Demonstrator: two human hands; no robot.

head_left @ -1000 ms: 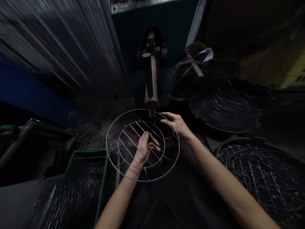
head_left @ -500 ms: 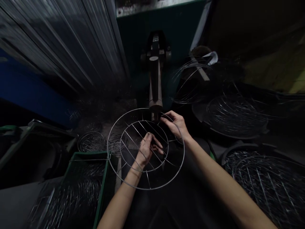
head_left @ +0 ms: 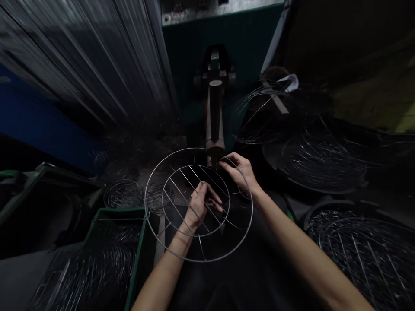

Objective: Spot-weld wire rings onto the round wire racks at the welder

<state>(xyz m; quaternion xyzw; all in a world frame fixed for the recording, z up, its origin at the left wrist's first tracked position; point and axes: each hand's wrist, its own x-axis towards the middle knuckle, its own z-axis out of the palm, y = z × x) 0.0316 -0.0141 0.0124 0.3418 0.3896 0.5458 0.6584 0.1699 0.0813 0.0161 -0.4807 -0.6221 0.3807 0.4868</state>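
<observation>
Wire rack [head_left: 145, 196] handheld, wall plate [head_left: 223, 7] unreadable

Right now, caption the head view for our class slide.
Left hand and right hand hold a round wire rack beside a green crate.

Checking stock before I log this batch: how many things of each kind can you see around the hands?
Round wire rack: 1
Hands, left hand and right hand: 2
Green crate of wire: 1
Round black tubs of wire: 2
Total: 6
</observation>
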